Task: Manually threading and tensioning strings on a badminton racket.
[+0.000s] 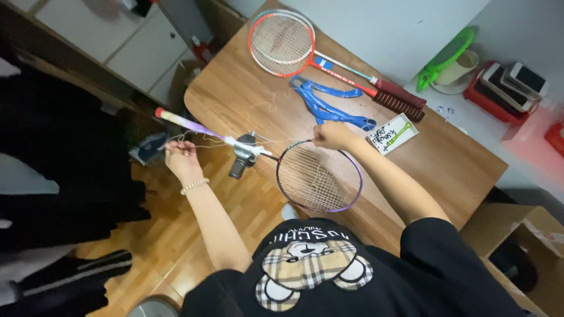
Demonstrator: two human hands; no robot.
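Restringing step: left hand pinches loose string off the purple racket; right hand fingers curled, gripping frame top. Next move likely needs steady tension, careful threading.

On the wooden table, a red-framed racket pair lies beside blue plastic strips; a small printed card packet sits just right of those.

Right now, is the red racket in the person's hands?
No, the red racket lies on the wooden table, while the left hand and right hand work on the purple racket.
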